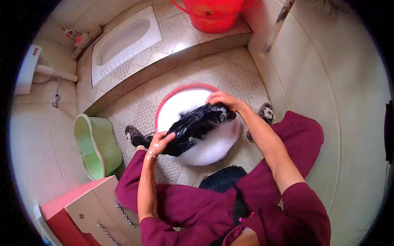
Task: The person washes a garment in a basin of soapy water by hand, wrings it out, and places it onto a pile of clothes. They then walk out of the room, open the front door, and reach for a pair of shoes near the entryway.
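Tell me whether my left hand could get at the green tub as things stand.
Probably yes, if it lets go first: your left hand is holding the black cloth. The green tub stands to your left, seemingly within reach, with your left shoe low in between.

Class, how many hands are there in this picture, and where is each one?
2. The left hand grips the near-left end of the black cloth; the right hand is at its far-right end. No others show.
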